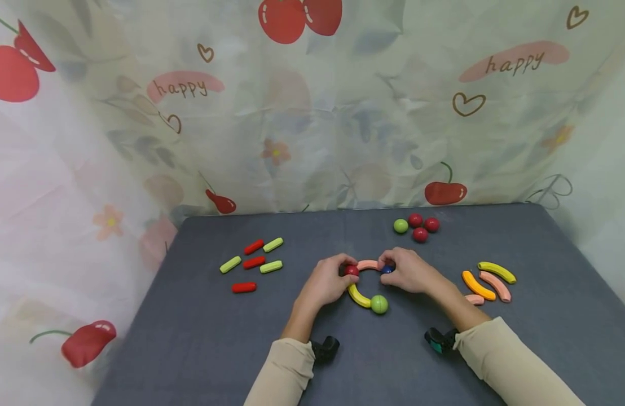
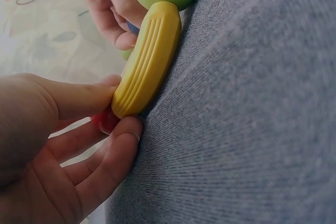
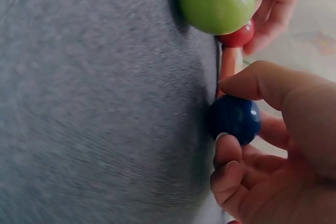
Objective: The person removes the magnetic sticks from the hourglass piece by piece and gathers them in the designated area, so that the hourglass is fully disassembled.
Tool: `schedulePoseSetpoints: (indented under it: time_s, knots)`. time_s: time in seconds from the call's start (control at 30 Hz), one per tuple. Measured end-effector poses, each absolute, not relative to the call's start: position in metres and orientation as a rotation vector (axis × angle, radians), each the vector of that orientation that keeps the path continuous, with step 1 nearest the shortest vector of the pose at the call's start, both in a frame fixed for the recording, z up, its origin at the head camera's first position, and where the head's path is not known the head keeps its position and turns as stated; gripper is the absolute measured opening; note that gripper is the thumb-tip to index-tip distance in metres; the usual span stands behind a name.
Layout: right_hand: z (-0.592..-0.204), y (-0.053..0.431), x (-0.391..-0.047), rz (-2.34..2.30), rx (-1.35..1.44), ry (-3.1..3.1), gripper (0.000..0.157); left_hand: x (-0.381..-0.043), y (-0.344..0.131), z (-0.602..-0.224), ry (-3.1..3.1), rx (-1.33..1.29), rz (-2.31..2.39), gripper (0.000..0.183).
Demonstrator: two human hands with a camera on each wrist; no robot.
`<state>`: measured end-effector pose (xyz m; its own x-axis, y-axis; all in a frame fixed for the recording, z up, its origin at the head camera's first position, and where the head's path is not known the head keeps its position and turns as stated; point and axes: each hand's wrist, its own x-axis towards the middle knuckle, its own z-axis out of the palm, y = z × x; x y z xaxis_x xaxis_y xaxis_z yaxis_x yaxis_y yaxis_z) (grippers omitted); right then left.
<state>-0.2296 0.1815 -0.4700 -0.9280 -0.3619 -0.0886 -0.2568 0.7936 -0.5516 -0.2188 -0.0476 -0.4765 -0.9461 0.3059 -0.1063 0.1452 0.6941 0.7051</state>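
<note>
My left hand (image 1: 324, 281) pinches a red ball (image 1: 351, 270) between thumb and fingers, at the joint with a yellow curved piece (image 2: 149, 59). That grooved piece runs toward me and ends in a green ball (image 1: 379, 304). From the red ball, a pink curved piece (image 1: 368, 264) reaches across to a dark blue ball (image 3: 237, 120). The thumb and fingers of my right hand (image 1: 411, 272) grip the blue ball. Together these parts form an arc lying on the grey tabletop, with a gap between the blue and green balls.
Red rods (image 1: 254, 263) and light green rods (image 1: 272, 267) lie at the left. Behind the hands sit several red balls (image 1: 420, 234) and one green ball (image 1: 401, 226). Curved pieces, including an orange one (image 1: 478, 285), lie by my right forearm. A patterned curtain (image 1: 312, 124) borders the table.
</note>
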Motion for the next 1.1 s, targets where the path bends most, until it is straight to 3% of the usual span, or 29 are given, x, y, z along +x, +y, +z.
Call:
schedulePoseSetpoints:
  time_s: [0.17, 0.37, 0.77, 1.1]
  knots:
    - [-0.451, 0.182, -0.233, -0.709, -0.522, 2.716, 0.017, -0.219, -0.050, -0.475, 2.686, 0.365, 1.103, 0.030]
    - [-0.427, 0.189, -0.253, -0.773, -0.457, 2.855, 0.034, -0.219, -0.051, -0.474, 2.669, 0.362, 1.116, 0.030]
    - [-0.454, 0.178, -0.314, -0.627, -0.500, 3.019, 0.034, -0.219, -0.045, -0.475, 2.661, 0.315, 1.129, 0.032]
    - [-0.444, 0.166, -0.301, -0.600, -0.640, 3.019, 0.037, -0.219, -0.051, -0.477, 2.678, 0.312, 1.115, 0.033]
